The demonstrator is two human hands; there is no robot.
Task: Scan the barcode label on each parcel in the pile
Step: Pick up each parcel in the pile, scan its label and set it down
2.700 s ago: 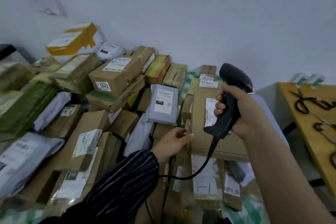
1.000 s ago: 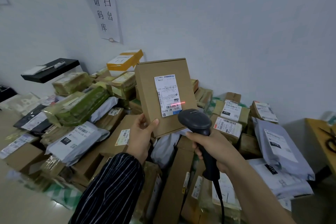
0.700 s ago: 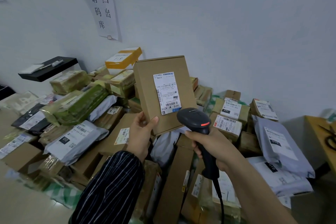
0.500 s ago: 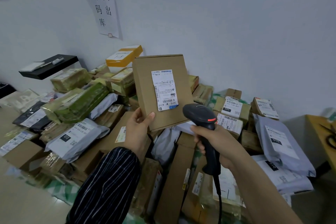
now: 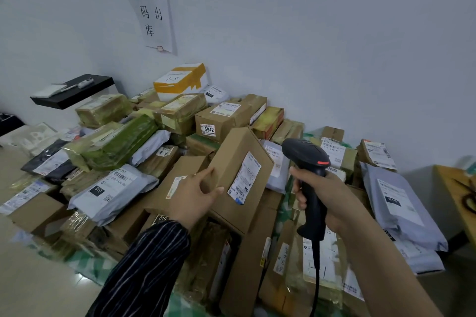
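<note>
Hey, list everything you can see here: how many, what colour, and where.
Held box: one, brown, tilted, centre, white label showing.
Scanner: one, black, corded, right of held box.
Cardboard boxes: many, brown, piled against the wall.
Mailing bags: several, grey, among the boxes.
Green-wrapped parcels: a few, left side.
Yellow-taped box: one, white, at the back.
Sign: one, white, on the wall.
Shelf: one, black, far left.
Table: one, yellow wood, right edge.
Left hand: one, striped sleeve, grips held box.
Right hand: one, bare arm, grips scanner.
</note>
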